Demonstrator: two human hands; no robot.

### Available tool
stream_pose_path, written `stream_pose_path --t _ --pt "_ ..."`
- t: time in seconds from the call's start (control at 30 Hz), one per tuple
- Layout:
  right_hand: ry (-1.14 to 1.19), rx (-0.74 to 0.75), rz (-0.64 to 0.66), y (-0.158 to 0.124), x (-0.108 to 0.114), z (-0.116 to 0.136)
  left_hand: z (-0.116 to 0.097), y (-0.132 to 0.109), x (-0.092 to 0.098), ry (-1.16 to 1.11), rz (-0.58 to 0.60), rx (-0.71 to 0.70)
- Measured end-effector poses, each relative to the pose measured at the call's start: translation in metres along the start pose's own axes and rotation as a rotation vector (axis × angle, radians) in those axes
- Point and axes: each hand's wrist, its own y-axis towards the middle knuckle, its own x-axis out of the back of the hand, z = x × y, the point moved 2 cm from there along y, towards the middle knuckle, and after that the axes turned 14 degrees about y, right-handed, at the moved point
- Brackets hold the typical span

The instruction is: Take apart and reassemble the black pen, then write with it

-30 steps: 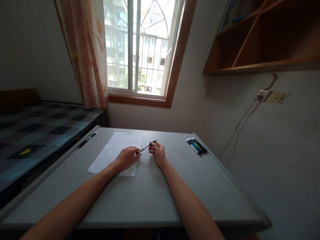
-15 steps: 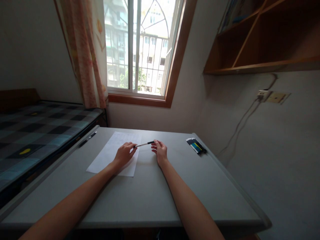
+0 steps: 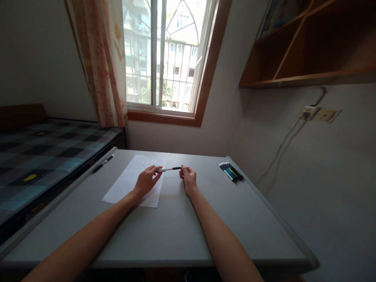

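White pen (image 3: 169, 169) between both hands (image 3: 146, 181) (level)

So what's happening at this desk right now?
A person at a grey desk holds a pen level between both hands: the left hand pinches one end, the right hand the other. Under the left hand lies a sheet of paper. A pack of pens lies to the right, a dark pen at the left edge.

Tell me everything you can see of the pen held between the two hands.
The pen is slim, with a pale barrel and a dark end toward the right hand. It lies almost level, pinched by fingertips at both ends, the left hand on the pale end, over the grey desk beside a paper sheet.
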Motion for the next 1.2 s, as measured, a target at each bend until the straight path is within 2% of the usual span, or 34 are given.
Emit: stream_pose_path --t 0.37,0.53,0.83,1.07,1.2 --pt "-0.026 0.020 0.017 0.0010 0.0003 -0.0008 0.0014 0.0006 0.0005 -0.076 -0.007 0.100" --pt "-0.036 0.031 0.028 0.0002 -0.0011 0.0000 0.0025 0.0007 -0.0008 -0.094 0.026 0.138" --pt "-0.148 0.068 0.146 0.0049 -0.0022 -0.0059 0.0066 0.0011 -0.0091 -0.285 0.127 0.167" --pt "-0.237 0.089 0.200 0.0015 -0.0029 -0.0031 0.0040 0.0015 -0.0086 -0.287 0.069 0.176" --pt "-0.284 0.109 0.207 0.0006 -0.0025 -0.0022 0.0026 0.0017 -0.0087 -0.305 0.078 0.165"
